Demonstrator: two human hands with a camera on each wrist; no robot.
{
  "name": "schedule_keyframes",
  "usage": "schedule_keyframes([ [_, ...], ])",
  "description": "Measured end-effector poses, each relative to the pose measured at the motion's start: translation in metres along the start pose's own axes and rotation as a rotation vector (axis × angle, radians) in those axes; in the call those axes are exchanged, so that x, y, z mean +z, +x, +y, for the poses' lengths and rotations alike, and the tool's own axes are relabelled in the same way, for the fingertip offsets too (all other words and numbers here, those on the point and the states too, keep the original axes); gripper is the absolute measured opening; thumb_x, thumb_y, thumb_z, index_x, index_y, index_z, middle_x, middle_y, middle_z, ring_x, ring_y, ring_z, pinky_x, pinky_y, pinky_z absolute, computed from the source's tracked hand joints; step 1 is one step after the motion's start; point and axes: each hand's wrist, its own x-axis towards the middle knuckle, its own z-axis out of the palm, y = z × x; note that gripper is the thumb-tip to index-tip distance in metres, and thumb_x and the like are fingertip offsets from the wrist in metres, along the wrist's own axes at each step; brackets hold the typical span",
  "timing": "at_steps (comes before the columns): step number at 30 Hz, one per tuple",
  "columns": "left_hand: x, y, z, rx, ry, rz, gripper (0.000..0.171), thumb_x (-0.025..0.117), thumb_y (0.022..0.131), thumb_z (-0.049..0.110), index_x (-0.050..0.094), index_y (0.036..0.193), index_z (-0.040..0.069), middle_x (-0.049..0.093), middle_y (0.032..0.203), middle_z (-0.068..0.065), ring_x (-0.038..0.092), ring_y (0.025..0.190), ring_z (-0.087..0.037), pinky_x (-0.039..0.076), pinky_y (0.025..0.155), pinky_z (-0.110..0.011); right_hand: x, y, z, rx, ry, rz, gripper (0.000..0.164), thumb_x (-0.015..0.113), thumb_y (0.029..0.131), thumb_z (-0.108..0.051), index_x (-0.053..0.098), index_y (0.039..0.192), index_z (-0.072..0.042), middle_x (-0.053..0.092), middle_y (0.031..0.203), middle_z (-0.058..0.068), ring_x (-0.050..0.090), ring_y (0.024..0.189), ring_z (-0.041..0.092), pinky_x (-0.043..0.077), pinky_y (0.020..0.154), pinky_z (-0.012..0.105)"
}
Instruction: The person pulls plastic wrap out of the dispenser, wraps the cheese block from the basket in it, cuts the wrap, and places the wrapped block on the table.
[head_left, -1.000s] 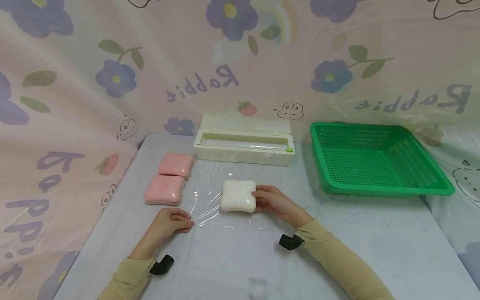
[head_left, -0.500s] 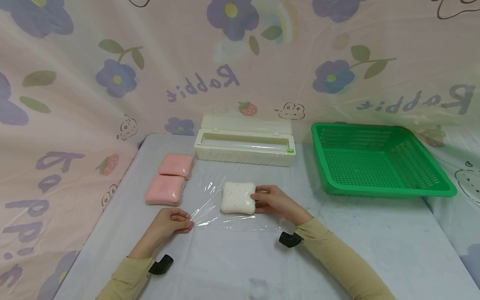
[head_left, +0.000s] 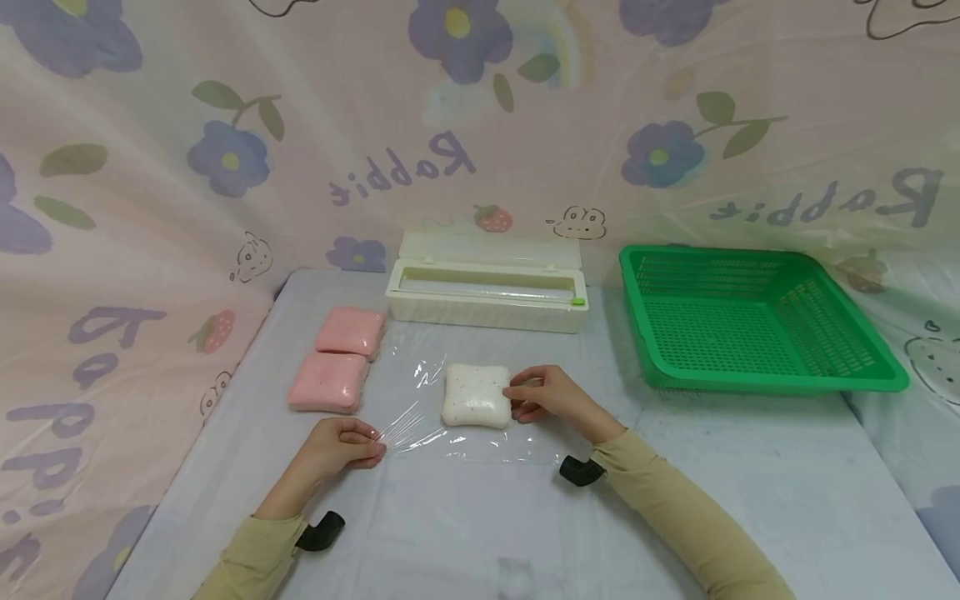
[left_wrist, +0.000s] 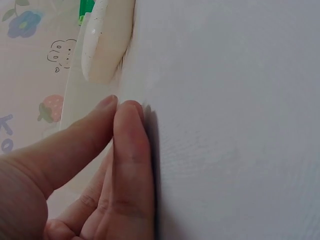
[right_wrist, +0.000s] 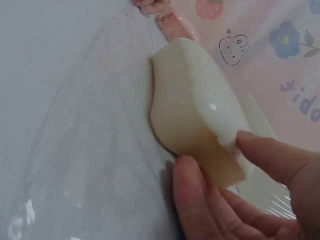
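A white, speckled, pillow-shaped block (head_left: 477, 396) lies on a sheet of clear cling film (head_left: 420, 429) spread over the table. It looks like a bar of soap. My right hand (head_left: 558, 400) is at its right edge, and in the right wrist view the thumb touches the top edge of the block (right_wrist: 200, 110) with the fingers low along its side. Between thumb and fingers my left hand (head_left: 337, 454) pinches the film's near left corner, pulling creases into it. Two pink blocks (head_left: 328, 382) of similar shape, shiny as if wrapped in film, lie beyond the left hand.
Behind the film stands a cream cling film dispenser (head_left: 486, 310), lid raised, roll inside, with a green slider at its right end. A green perforated basket (head_left: 757, 325) sits at the back right. Printed cloth (head_left: 525, 150) rises behind the white-covered table (head_left: 465, 533).
The left hand stays in place, with creases spreading in the film at its corner. The white block has shifted slightly nearer. My right fingers have loosened a little at its edge.
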Motion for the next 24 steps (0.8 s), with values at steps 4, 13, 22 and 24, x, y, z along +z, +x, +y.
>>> schedule_keyframes([
  [4,0.002,0.002,0.0,0.001,-0.006,-0.03,0.026,0.071,0.083,-0.004,0.056,0.099,-0.018,0.069,0.081,-0.015,0.068,0.069,-0.018,0.059,0.069,-0.032,-0.018,-0.012,0.004,-0.059,-0.053,-0.056,0.038,0.068,0.09,-0.019,0.058,0.117,0.005,0.069,0.098,0.018,0.067,0.084,0.026,0.058,0.077,0.036],
  [13,0.004,0.007,-0.004,-0.021,-0.022,-0.097,0.023,0.067,0.087,-0.001,0.058,0.099,-0.018,0.069,0.081,-0.015,0.068,0.069,-0.018,0.059,0.069,-0.033,-0.068,-0.055,0.029,-0.243,-0.29,-0.247,0.027,0.072,0.086,-0.01,0.067,0.11,0.004,0.068,0.103,0.017,0.065,0.09,0.021,0.054,0.078,0.027],
  [22,-0.003,0.007,0.0,-0.038,-0.018,-0.131,0.024,0.065,0.088,0.0,0.058,0.102,-0.018,0.069,0.084,-0.016,0.069,0.072,-0.02,0.059,0.071,-0.034,-0.057,-0.067,0.044,-0.471,-0.53,-0.277,0.027,0.083,0.075,-0.018,0.072,0.098,-0.011,0.069,0.093,0.001,0.06,0.082,0.021,0.051,0.069,0.023],
  [24,-0.003,0.007,0.001,-0.057,-0.006,-0.128,0.025,0.065,0.089,0.004,0.06,0.102,-0.017,0.069,0.083,-0.015,0.069,0.072,-0.021,0.059,0.07,-0.034,-0.054,-0.066,0.047,-0.518,-0.567,-0.265,0.024,0.083,0.075,-0.016,0.072,0.096,-0.013,0.068,0.091,-0.002,0.059,0.081,0.019,0.051,0.069,0.023],
])
